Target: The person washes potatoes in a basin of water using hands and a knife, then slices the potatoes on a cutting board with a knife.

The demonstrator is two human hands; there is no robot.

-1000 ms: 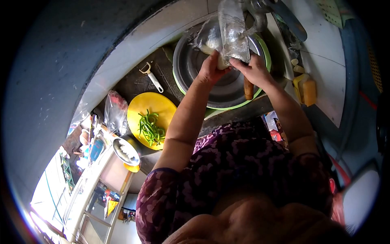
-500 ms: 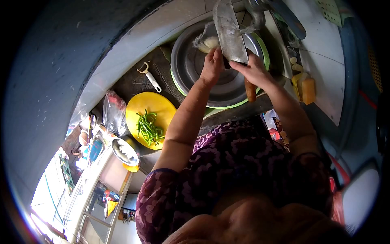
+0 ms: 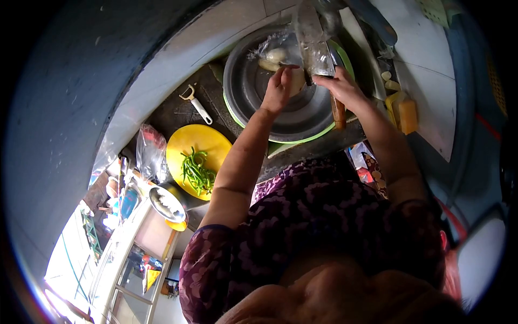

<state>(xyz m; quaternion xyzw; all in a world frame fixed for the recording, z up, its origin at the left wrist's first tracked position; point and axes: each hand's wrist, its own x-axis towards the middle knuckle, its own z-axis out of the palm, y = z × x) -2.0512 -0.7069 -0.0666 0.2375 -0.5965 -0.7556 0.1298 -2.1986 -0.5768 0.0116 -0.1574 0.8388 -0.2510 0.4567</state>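
Observation:
My right hand is closed around a cleaver near the top of its brown wooden handle. The broad, wet blade points away over a grey metal basin. Left of the cleaver, my left hand is curled round a pale, smooth vegetable piece, whose kind I cannot make out; the fingers partly hide it. Beyond that hand, pale pieces lie in the basin beside a clear plastic bag. A faucet stands behind the blade.
On the counter to the left are a peeler and a yellow cutting board bearing cut green strips. A metal bowl with white contents stands beside the board. A yellow sponge-like block sits at right.
The cleaver has moved slightly right and towards me with my right hand. My left hand has separated from the blade, and the pale piece beside it now shows.

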